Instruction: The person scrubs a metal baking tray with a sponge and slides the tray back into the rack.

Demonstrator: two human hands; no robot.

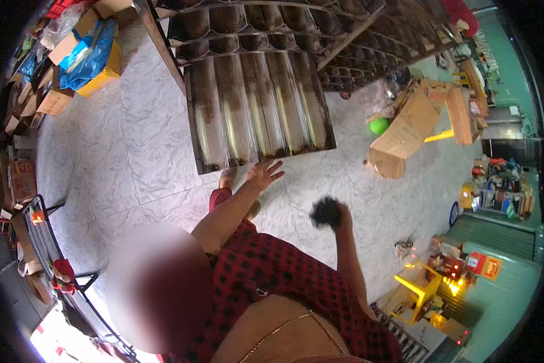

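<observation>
A dark wooden rack with several compartments fills the upper middle, its ribbed, worn panel (258,109) facing up toward me. My left hand (263,176) is at the lower edge of this panel, fingers spread; whether it touches the edge is unclear. To the right, my right hand (343,218) is closed around a dark, fuzzy-looking object (327,212), blurred, perhaps a brush or a bundled cloth, held over the tiled floor away from the rack.
A cardboard box (405,129) and a green ball (379,125) lie right of the rack. A yellow plastic stool (419,290) stands lower right. Blue plastic covers a yellow box (100,84) upper left. A black metal frame (49,245) runs along the left.
</observation>
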